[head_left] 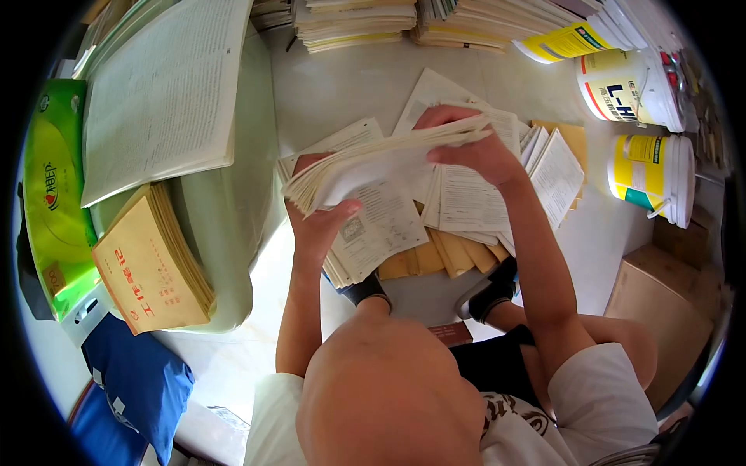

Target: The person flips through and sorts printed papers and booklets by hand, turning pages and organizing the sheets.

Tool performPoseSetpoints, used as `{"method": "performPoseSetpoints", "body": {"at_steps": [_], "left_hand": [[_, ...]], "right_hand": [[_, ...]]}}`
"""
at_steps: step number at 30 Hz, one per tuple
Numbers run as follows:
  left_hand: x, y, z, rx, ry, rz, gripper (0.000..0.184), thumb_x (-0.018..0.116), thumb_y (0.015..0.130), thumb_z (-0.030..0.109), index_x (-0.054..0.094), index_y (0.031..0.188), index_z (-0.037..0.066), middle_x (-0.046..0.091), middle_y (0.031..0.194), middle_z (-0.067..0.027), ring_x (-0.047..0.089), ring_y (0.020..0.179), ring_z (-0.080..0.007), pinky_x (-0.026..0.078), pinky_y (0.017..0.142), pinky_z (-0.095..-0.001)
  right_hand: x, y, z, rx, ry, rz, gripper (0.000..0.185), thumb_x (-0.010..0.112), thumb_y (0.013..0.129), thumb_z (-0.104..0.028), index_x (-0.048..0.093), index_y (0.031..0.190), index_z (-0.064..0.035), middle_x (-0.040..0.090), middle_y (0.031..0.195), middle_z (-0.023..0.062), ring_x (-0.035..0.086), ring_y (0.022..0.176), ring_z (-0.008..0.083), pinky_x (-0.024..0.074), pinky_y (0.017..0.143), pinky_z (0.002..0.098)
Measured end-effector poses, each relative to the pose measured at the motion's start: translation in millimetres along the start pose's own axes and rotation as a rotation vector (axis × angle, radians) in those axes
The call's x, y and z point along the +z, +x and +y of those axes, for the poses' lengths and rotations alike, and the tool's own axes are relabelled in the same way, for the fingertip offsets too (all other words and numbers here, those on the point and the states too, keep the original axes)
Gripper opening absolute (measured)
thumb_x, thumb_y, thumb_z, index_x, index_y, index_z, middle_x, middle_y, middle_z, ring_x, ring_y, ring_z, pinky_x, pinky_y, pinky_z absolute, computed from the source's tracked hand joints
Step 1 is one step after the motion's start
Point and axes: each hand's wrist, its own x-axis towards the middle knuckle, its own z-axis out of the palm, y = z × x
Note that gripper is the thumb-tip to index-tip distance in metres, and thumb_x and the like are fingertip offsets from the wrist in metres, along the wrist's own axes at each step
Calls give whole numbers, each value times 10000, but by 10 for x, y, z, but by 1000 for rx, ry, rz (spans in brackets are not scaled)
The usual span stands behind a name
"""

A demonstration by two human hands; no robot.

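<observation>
Sheaf of off-white paper sheets, slightly bowed, page edges fanned at the left end [385, 169]: held in the air above loose papers on the floor, between both hands. Left hand [320, 227]: grip closed around the sheaf's left end, thumb on the near side. Right hand [489, 158]: grip grasping the right end, fingers and thumb on opposite sides.

Beneath: white printed sheets with black text [474, 200], overlapping, and flat brown paper envelopes [447, 255], partly covered, all on the pale, smooth floor [334, 81].

To the left: pale green, round-cornered counter [237, 233], bearing a thick stack of printed pages [159, 109] and a bundle of brown envelopes with red lettering [148, 272].

To the right: yellow-and-white plastic pail [651, 175], well apart from the papers in hand.
</observation>
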Motion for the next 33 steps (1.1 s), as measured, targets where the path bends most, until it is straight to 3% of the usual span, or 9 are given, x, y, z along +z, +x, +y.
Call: {"method": "performPoseSetpoints", "body": {"at_steps": [3,5,10,20,21,24,28,32,33], "left_hand": [[13,-15,-156,-115,12,145,694,947,768,26,571,1351,12,643,1243,-74,631,1164,-190,531,1039,-346],[80,12,-213,41,93,244,655,939,746,7,557,1277,45,619,1113,-56,618,1051,-159,524,969,-318],[1,103,-234,120,58,95,647,854,716,-33,514,1254,88,554,982,-17,512,866,-123,464,837,-285],[-59,-7,-418,72,87,32,729,985,732,332,455,1174,96,568,1228,-104,543,1117,-196,462,1033,-397],[-32,-29,-414,4,100,32,592,910,784,82,436,1138,101,579,1225,-107,552,1097,-183,472,1025,-363],[-9,-43,-372,-7,128,65,567,867,801,-11,454,1177,88,584,1211,-98,560,1093,-172,486,1013,-348],[101,-56,-85,67,54,70,582,884,805,9,491,1232,58,595,1176,-91,568,1107,-169,490,1029,-346],[104,-94,-363,-235,190,96,609,895,864,102,553,1360,10,630,1273,-110,598,1181,-196,492,1068,-347],[133,-103,-455,-371,157,144,603,889,891,141,573,1383,-7,643,1309,-120,606,1208,-207,493,1072,-342]], "right_hand": [[157,16,131,85,-53,-119,281,877,865,-92,755,1111,-36,737,1055,22,668,994,128,535,911,306],[210,-20,325,118,-54,-109,268,867,874,-85,756,1114,-35,738,1046,22,670,983,130,539,902,303],[228,27,388,19,102,-197,256,857,850,-77,769,1088,-45,753,1074,41,702,1013,157,558,912,294],[173,111,315,-159,-6,-241,221,843,869,-155,769,1054,-60,744,1120,53,703,1054,166,557,951,305],[188,106,333,-108,-1,-213,211,841,868,-130,768,1054,-63,743,1108,46,705,1040,161,560,939,300],[204,69,316,-33,-22,-164,203,835,863,-66,764,1054,-67,744,1083,31,708,1007,153,566,911,286],[149,57,160,6,9,-143,268,883,828,-140,775,1053,-42,733,1089,79,712,1073,219,573,960,342],[130,67,515,5,30,-190,298,881,850,-108,759,1116,-52,737,1122,64,699,1090,201,569,963,336],[229,23,585,105,3,14,313,868,878,-115,743,1159,-56,738,1144,58,690,1099,189,561,975,338]]}}
